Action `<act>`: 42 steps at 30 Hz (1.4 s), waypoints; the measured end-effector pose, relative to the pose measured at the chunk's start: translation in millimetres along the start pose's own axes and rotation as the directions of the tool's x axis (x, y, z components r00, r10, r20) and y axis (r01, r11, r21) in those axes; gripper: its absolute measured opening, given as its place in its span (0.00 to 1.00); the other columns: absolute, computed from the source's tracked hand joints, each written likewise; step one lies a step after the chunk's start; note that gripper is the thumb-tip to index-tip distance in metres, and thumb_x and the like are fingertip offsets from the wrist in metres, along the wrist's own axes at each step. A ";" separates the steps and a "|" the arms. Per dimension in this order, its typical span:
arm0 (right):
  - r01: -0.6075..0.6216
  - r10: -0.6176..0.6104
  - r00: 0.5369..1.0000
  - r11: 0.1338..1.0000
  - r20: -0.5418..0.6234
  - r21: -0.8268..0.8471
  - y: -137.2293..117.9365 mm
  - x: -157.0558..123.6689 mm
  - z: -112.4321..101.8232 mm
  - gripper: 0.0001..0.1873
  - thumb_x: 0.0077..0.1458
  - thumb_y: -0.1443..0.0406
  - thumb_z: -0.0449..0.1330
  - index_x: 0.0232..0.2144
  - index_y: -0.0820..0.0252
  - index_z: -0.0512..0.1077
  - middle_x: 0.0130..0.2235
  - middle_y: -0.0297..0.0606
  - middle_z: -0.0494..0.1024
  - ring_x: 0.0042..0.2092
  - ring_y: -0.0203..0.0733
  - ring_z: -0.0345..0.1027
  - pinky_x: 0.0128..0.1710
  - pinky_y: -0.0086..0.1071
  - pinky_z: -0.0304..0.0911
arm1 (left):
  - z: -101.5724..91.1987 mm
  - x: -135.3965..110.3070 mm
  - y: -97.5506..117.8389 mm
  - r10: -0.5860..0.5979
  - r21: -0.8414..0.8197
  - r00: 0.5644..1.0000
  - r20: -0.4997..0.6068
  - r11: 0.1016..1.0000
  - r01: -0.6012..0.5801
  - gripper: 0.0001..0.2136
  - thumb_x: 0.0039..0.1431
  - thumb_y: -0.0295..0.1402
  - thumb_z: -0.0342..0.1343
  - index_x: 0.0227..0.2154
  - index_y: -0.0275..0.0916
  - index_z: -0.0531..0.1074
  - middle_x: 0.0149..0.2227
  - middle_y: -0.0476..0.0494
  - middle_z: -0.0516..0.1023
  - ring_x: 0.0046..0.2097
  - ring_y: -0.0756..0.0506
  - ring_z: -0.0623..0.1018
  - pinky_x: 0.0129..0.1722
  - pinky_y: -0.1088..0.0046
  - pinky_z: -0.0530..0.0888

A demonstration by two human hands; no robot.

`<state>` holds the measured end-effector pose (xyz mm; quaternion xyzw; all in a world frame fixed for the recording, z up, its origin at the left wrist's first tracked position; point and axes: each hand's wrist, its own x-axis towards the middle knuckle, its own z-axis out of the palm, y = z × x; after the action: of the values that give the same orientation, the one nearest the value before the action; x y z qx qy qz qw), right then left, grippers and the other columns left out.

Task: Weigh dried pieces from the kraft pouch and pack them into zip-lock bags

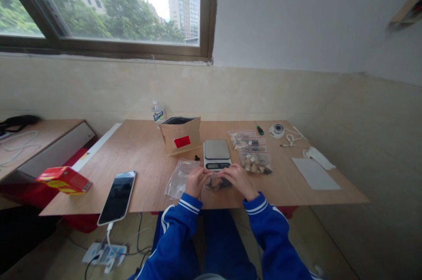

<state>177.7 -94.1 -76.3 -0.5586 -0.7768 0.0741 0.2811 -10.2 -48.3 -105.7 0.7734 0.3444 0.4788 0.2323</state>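
Observation:
My left hand [196,181] and my right hand [238,178] meet at the near edge of the wooden table [138,152], both pinching a small clear zip bag of dark pieces [218,183]. Just behind the hands sits a small digital scale [216,154]. An empty clear bag [180,177] lies left of my left hand. Two filled zip bags with red seals [252,151] lie right of the scale. A brown paper pouch with a red label [180,135] stands open behind the scale.
A phone [118,196] on a cable overhangs the table's front left. A red box [64,180] sits at the left corner. A water bottle [157,114], white cable and round object [278,129], and white sheet [315,173] also lie around.

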 end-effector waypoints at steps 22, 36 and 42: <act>-0.030 0.030 0.999 0.999 0.031 -0.015 0.9 -3.1 -13.9 0.07 0.57 0.62 0.57 0.30 0.55 0.74 0.32 0.34 0.79 0.34 0.40 0.70 0.39 0.34 0.57 | -0.9 2.0 -2.2 -0.012 0.115 1.000 0.021 0.993 0.010 0.10 0.59 0.37 0.51 0.27 0.39 0.72 0.28 0.46 0.75 0.34 0.46 0.74 0.36 0.68 0.70; -0.096 0.099 0.992 0.995 -0.082 0.038 17.0 -24.0 -24.6 0.07 0.56 0.65 0.56 0.31 0.56 0.75 0.32 0.36 0.78 0.37 0.42 0.70 0.41 0.36 0.60 | -12.1 13.6 8.3 -0.040 0.170 0.993 0.114 0.985 0.020 0.12 0.57 0.40 0.52 0.41 0.41 0.70 0.38 0.43 0.74 0.42 0.43 0.73 0.41 0.66 0.67; -0.174 0.175 0.977 0.984 -0.124 0.021 10.3 -22.3 -20.4 0.10 0.54 0.71 0.56 0.24 0.57 0.74 0.28 0.33 0.78 0.31 0.39 0.69 0.38 0.34 0.57 | -6.5 20.9 16.0 0.084 0.277 0.944 0.318 0.944 -0.177 0.09 0.53 0.41 0.56 0.34 0.46 0.75 0.33 0.46 0.75 0.38 0.43 0.72 0.39 0.65 0.62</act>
<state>201.6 -114.6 -71.7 -0.6269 -0.7051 0.0671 0.3244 -4.8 -42.8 -79.8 0.8850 0.3213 0.3115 0.1286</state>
